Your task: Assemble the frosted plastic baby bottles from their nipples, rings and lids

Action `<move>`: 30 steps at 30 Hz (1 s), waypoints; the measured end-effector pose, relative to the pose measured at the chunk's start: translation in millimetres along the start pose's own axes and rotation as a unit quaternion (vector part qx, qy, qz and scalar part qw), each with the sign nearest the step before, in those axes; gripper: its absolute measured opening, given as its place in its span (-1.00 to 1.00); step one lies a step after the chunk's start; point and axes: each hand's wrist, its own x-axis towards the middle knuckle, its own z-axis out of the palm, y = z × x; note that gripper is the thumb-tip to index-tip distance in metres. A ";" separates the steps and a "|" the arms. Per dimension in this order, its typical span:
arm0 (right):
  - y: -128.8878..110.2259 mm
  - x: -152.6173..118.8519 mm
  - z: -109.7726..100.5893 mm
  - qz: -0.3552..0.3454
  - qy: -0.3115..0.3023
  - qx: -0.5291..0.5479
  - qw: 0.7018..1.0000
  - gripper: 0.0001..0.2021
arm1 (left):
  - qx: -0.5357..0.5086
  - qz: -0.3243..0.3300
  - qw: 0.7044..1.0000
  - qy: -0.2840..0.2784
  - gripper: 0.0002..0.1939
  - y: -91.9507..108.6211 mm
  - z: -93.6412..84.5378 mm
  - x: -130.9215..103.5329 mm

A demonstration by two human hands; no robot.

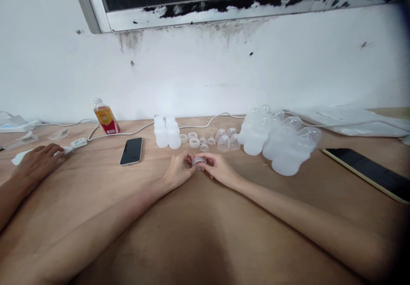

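Observation:
Close together at mid-table, my left hand [180, 170] and my right hand [221, 170] pinch one round translucent collar ring [199, 160] between the fingertips. Whether a teat sits inside it is too small to tell. Just behind lie several loose collar rings [194, 142], several small clear teats [204, 147] and several clear domed caps [223, 142]. Beyond my left hand stand several frosted baby bottle bodies [174, 139] in two rows. Further right is a cluster of frosted bottles [253, 142], with clear domes on top of at least some.
A phone [131, 151] lies left of my hands; a larger dark-screened device [368, 169] is at far right. A drink bottle [106, 117], a white cable [134, 132] and a plastic bag [349, 121] line the wall. Another person's hand [40, 161] rests at far left.

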 end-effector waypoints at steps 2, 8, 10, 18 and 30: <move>-2.6 -1.3 -0.2 -0.002 0.004 -0.014 1.000 -0.70 | -0.008 0.007 1.000 -0.002 -0.94 0.5 -0.1 -0.1; -2.9 -0.7 0.5 -0.073 0.017 -0.067 0.995 -0.71 | 0.004 -0.019 1.000 0.016 -0.94 0.5 -0.7 -0.4; -1.2 -0.2 1.5 -0.085 0.021 -0.081 0.993 -0.70 | 0.016 -0.023 1.000 0.014 -0.95 0.1 -0.2 -0.4; -1.6 0.2 6.9 -0.079 0.054 -0.115 0.989 -0.72 | 0.114 0.007 0.993 0.015 -0.95 5.9 1.1 -1.7; -12.4 -5.7 0.9 -0.064 -0.011 -0.023 0.998 -0.72 | -0.028 0.062 0.998 -0.007 -0.83 13.4 -6.6 -4.9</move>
